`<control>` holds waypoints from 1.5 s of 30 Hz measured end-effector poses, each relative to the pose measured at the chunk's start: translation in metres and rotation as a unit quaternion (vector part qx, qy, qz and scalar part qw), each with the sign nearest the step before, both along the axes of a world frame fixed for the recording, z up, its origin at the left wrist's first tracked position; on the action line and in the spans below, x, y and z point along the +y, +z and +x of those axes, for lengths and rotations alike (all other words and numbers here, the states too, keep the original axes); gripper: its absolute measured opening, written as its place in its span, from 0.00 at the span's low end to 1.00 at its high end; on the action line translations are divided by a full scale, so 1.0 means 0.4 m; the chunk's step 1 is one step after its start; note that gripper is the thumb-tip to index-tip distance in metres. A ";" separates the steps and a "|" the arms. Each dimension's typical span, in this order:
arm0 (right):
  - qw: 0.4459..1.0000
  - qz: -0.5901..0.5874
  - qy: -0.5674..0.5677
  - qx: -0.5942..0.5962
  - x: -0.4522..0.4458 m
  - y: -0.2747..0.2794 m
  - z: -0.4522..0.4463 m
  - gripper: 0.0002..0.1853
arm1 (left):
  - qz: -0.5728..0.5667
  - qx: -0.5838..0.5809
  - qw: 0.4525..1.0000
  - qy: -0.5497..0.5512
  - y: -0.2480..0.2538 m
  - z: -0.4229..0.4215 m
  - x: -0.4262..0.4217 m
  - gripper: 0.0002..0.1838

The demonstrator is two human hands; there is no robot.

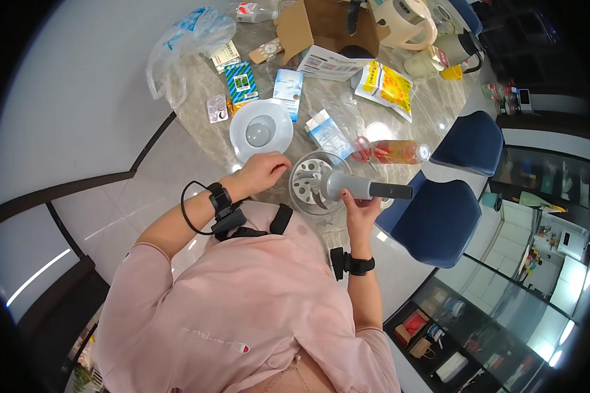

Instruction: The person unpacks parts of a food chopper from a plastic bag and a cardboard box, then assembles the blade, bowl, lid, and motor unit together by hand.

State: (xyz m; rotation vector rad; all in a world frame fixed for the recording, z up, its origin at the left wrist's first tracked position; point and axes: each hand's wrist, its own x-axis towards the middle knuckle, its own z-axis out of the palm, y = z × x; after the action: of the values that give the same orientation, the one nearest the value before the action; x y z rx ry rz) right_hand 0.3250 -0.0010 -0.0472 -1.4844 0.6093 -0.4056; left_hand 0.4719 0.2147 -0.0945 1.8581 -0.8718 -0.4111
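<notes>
A round clear glass bowl (295, 205) stands at the table's near edge, with a white disc full of holes (301, 188) inside it. Over the bowl leans a grey chopper shaft (339, 186) with curved blades at its lower end and a dark end pointing right. My right hand (360, 213) grips this shaft from the near side, thumb on its body. Beside the bowl's left rim is my left hand (267, 171), its fingers drawn together; whether they pinch anything cannot be made out. Just beyond it sits a white translucent dish-shaped piece (278, 134) with a round recess.
An orange drink bottle (396, 152) lies right of the bowl, by red scissors (362, 149). Farther back are a yellow packet (387, 88), cardboard box (295, 29), kettle (403, 23), plastic bag (183, 49) and several small packets. Blue chairs (432, 219) stand at the right.
</notes>
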 end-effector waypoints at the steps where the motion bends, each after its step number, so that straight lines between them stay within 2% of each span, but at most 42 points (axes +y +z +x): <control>1: 0.999 -0.039 -0.002 0.002 0.005 0.000 0.005 0.28 | 0.000 -0.008 1.000 0.000 -0.002 0.001 0.002 0.06; 3: 0.997 -0.077 0.001 0.004 0.012 0.017 0.018 0.28 | -0.004 -0.009 1.000 0.005 -0.008 0.002 0.005 0.06; 5: 0.936 -0.330 0.105 0.068 0.021 0.075 0.041 0.26 | -0.006 -0.010 1.000 0.009 -0.010 0.003 0.007 0.06; 8: 0.930 -0.337 0.127 0.067 0.046 0.100 0.063 0.24 | 0.005 0.021 1.000 0.013 -0.006 0.003 -0.003 0.06; 11: 0.922 -0.350 0.143 0.087 0.044 0.098 0.065 0.25 | 0.009 -0.005 1.000 0.006 0.004 0.001 -0.021 0.06; 12: 0.921 -0.353 0.142 0.086 0.043 0.094 0.064 0.25 | -0.011 0.027 1.000 0.003 0.022 0.000 -0.032 0.07; 13: 0.917 -0.364 0.148 0.073 0.040 0.088 0.061 0.25 | -0.033 0.059 0.998 0.000 0.053 0.001 -0.051 0.08; 14: 0.912 -0.376 0.154 0.061 0.038 0.084 0.057 0.25 | -0.038 0.058 0.998 -0.003 0.089 0.003 -0.073 0.08; 16: 0.909 -0.384 0.147 0.065 0.042 0.081 0.055 0.26 | -0.134 0.048 0.989 -0.036 0.209 0.008 -0.125 0.12; 17: 0.908 -0.387 0.142 0.067 0.043 0.077 0.052 0.27 | -0.137 0.047 0.989 -0.040 0.253 0.006 -0.156 0.12; 19: 0.905 -0.390 0.147 0.086 0.034 0.050 0.038 0.27 | -0.249 0.060 0.957 -0.134 0.322 0.002 -0.216 0.15; 20: 0.902 -0.389 0.158 0.105 0.029 0.021 0.027 0.27 | -0.249 0.057 0.957 -0.140 0.339 -0.004 -0.238 0.15; 21: 0.966 -0.202 0.136 0.088 0.031 0.013 0.035 0.28 | -0.193 0.112 0.947 -0.230 0.353 -0.009 -0.258 0.15; 22: 0.995 -0.014 0.079 0.060 0.033 0.007 0.043 0.28 | -0.132 0.164 0.925 -0.317 0.361 -0.012 -0.270 0.16; 23: 0.957 -0.273 0.097 0.011 0.027 0.012 0.034 0.29 | -0.122 0.121 0.927 -0.334 0.344 -0.020 -0.280 0.16; 24: 0.851 -0.513 0.105 -0.034 0.032 0.029 0.032 0.30 | -0.116 0.121 0.924 -0.343 0.343 -0.022 -0.281 0.16; 26: 0.863 -0.495 0.096 -0.019 0.028 0.009 0.022 0.30 | -0.071 0.209 0.920 -0.324 0.338 -0.021 -0.278 0.14; 27: 0.871 -0.480 0.099 -0.005 0.028 0.003 0.013 0.31 | -0.064 0.211 0.916 -0.335 0.331 -0.025 -0.281 0.14; 29: 0.884 -0.454 0.100 0.040 0.030 -0.001 0.004 0.31 | -0.132 0.230 0.913 -0.310 0.311 -0.029 -0.285 0.13; 32: 0.907 -0.395 0.109 0.101 0.031 0.016 0.012 0.31 | -0.136 0.249 0.911 -0.299 0.291 -0.025 -0.295 0.12; 34: 0.919 -0.359 0.111 0.118 0.036 0.027 0.018 0.32 | -0.114 0.224 0.921 -0.297 0.282 -0.025 -0.282 0.11; 36: 0.920 -0.373 0.105 0.058 0.036 0.041 0.022 0.33 | -0.096 0.197 0.931 -0.292 0.270 -0.026 -0.289 0.10; 38: 0.919 -0.380 0.093 0.044 0.033 0.031 0.016 0.33 | -0.105 -0.048 0.958 -0.261 0.247 -0.036 -0.300 0.13; 39: 0.919 -0.383 0.088 0.035 0.034 0.022 0.010 0.33 | -0.103 -0.050 0.959 -0.261 0.250 -0.036 -0.299 0.13; 41: 0.922 -0.376 0.090 0.027 0.032 0.008 0.008 0.33 | -0.003 -0.234 0.944 -0.231 0.256 -0.031 -0.296 0.18; 42: 0.924 -0.372 0.088 0.020 0.029 0.006 0.014 0.32 | 0.000 -0.239 0.943 -0.230 0.273 -0.029 -0.293 0.18; 43: 0.924 -0.371 0.085 0.016 0.030 0.014 0.015 0.32 | 0.052 -0.206 0.942 -0.259 0.304 -0.030 -0.288 0.20; 44: 0.920 -0.379 0.095 0.039 0.034 0.024 0.011 0.31 | 0.103 -0.169 0.937 -0.287 0.333 -0.034 -0.285 0.23; 45: 0.914 -0.386 0.106 0.062 0.036 0.028 0.006 0.30 | 0.105 -0.168 0.937 -0.289 0.362 -0.036 -0.291 0.23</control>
State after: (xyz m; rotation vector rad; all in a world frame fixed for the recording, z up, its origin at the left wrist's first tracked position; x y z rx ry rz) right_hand 0.3276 0.0135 -0.0360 -2.3266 0.3862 -0.4037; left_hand 0.4574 0.0984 0.0503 1.8702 -1.6795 -0.5697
